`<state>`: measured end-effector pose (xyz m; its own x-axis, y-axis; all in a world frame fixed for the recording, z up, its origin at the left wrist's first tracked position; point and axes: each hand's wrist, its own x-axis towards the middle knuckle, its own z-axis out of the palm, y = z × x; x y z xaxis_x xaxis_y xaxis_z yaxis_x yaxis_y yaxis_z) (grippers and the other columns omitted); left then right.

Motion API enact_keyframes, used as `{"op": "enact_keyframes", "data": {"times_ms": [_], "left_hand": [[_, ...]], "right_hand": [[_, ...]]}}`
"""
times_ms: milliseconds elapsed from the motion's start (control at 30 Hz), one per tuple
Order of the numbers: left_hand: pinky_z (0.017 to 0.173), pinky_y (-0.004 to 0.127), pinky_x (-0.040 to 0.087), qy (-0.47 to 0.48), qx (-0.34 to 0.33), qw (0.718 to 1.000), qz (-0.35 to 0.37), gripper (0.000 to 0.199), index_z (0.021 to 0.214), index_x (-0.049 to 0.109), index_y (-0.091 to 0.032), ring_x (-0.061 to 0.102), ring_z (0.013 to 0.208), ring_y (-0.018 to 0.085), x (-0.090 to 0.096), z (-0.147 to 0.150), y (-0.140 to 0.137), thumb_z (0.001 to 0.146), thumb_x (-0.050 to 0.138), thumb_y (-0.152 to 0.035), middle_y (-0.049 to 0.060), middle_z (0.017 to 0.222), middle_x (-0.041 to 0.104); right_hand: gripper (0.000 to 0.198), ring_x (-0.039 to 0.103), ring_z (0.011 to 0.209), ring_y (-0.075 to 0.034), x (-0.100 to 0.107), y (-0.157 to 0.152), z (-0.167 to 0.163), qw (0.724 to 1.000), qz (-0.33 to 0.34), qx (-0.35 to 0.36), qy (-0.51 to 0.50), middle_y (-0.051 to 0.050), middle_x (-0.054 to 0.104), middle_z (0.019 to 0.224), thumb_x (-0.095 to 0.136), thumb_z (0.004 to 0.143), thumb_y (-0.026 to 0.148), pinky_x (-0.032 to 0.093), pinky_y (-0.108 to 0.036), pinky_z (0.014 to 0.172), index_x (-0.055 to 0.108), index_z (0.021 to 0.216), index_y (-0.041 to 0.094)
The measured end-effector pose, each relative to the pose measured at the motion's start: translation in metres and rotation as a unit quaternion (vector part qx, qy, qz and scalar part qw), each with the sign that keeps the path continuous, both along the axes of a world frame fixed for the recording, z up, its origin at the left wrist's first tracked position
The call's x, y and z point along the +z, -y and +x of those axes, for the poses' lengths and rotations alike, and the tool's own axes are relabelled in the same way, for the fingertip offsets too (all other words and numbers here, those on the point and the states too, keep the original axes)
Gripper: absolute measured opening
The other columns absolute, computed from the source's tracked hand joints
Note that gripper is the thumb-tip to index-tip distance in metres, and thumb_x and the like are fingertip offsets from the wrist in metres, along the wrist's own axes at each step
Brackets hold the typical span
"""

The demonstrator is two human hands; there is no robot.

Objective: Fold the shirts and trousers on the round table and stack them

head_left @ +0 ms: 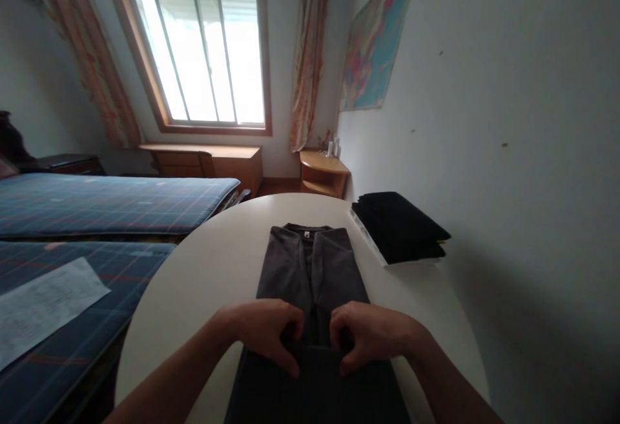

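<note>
A dark grey top (285, 262) with a V-shaped front opening and a small white neck label lies flat on a round white table (208, 269), its collar pointing away from me. Its sides are tucked into a narrow strip. Across its nearer half runs a straight, darker edge, with a smooth dark section (317, 392) below it. My left hand (271, 330) and my right hand (372, 333) face each other at this edge. On both, the fingers curl over the far side and the thumb rests on the near side. The fingertips are partly hidden.
A stack of folded black clothes (400, 223) on a white base stands at the table's right, near the wall (523, 230). To the left are beds with blue plaid mattresses (116, 204) and a paper sheet (53, 307). A corner shelf (322, 164) stands beyond.
</note>
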<state>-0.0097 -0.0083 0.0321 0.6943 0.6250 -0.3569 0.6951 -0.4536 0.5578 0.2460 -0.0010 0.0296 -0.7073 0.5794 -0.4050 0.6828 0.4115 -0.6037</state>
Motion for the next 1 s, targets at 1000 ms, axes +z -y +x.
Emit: {"op": "enact_keyframes", "data": {"times_ms": [1000], "left_hand": [[0.073, 0.031, 0.05, 0.213, 0.216, 0.943, 0.134, 0.049, 0.124, 0.057, -0.017, 0.063, 0.082, 0.02, -0.046, -0.053, -0.063, 0.076, 0.057, -0.026, 0.005, 0.1, 0.069]], "right_hand": [[0.032, 0.062, 0.105, -0.024, -0.036, -0.059, 0.034, 0.937, 0.26, -0.22, -0.081, -0.01, 0.07, 0.109, 0.055, 0.079, 0.019, 0.045, -0.036, 0.096, 0.068, 0.108, 0.016]]}}
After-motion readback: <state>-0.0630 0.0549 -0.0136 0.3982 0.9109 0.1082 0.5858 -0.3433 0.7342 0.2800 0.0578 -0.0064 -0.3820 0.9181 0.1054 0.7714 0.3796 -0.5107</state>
